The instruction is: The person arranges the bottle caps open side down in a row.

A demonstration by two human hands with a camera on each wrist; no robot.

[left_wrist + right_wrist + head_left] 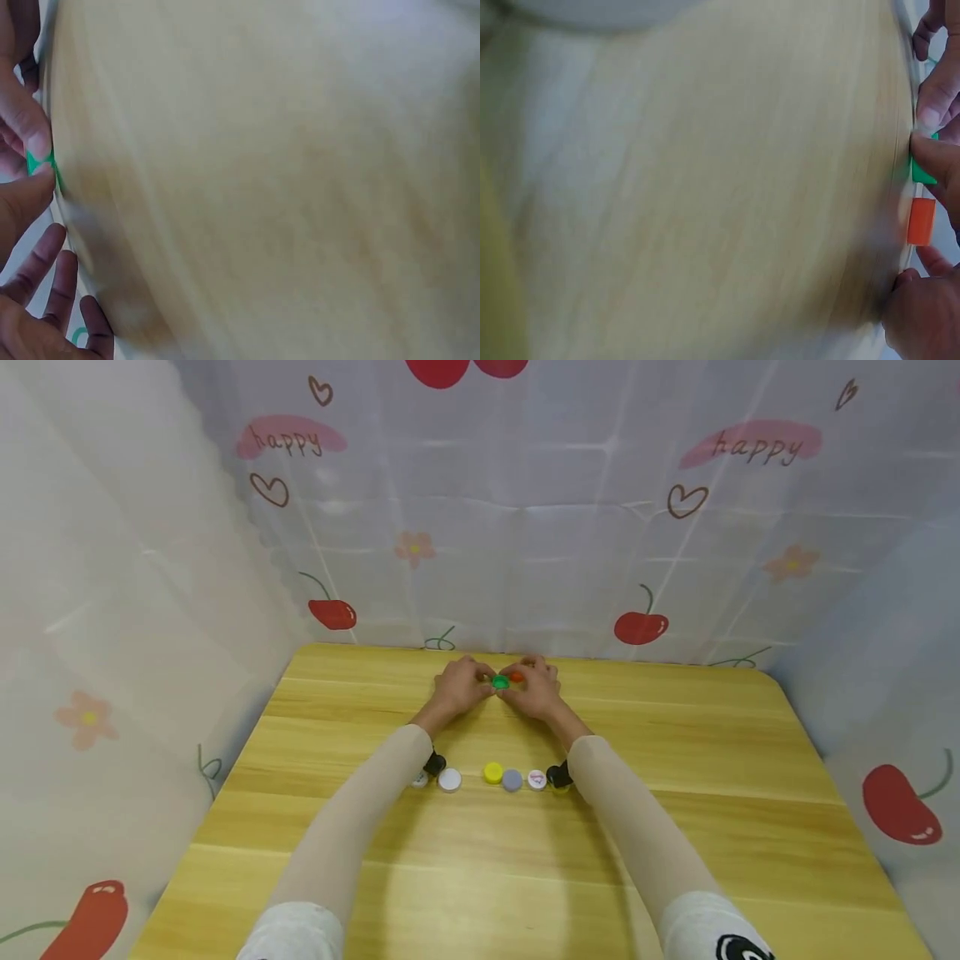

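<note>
Near the table's far edge, both hands meet at a small green bottle cap point(500, 681). My left hand point(461, 685) pinches its left side, the thumb against the green plastic in the left wrist view, while the other fingers point(60, 285) are spread apart. From the other side my right hand point(534, 689) pinches the same cap point(924, 169) with thumb and finger. An orange bottle cap point(921, 221) stands on its side by the right hand, seen between thumb and lower fingers; in the head view the hand partly covers it point(517, 677).
Nearer on the wooden table point(480, 877) lie a white cap point(450, 780), a yellow cap point(492, 772), a greyish-lilac cap point(512, 780) and a white cap with pink marking point(537, 779). Others sit partly behind the wrists. Printed curtains point(510, 552) enclose the table.
</note>
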